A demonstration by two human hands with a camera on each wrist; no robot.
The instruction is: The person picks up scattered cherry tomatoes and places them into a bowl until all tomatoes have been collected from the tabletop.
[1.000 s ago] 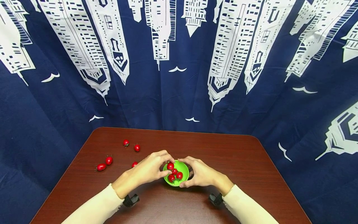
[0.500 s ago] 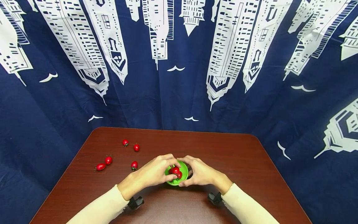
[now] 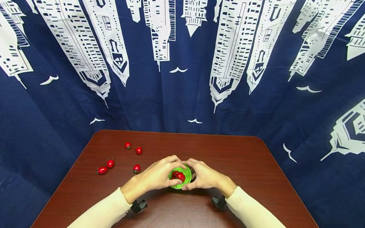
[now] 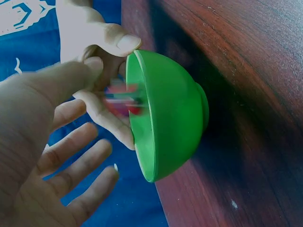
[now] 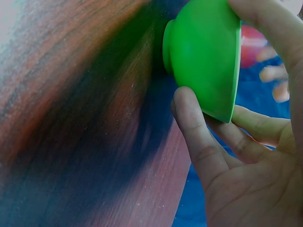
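Observation:
My right hand holds a small green bowl, thumb on the near side and fingers round the far side. In the right wrist view its fingertips touch the bowl wall. My left hand is over the bowl's left side, thumb and fingers spread apart. A cherry tomato, blurred, shows at the bowl's mouth in the left wrist view, clear of the left fingers. Red cherry tomatoes show in the bowl in the head view, partly hidden by the left hand.
Several cherry tomatoes lie on the brown table, left of the bowl: one near the left wrist, a pair farther left, others toward the back. A navy curtain with white buildings hangs behind.
My left hand has moved right over the bowl with a cherry tomato and let it go; the tomato now sits lower. The right hand stays at the bowl.

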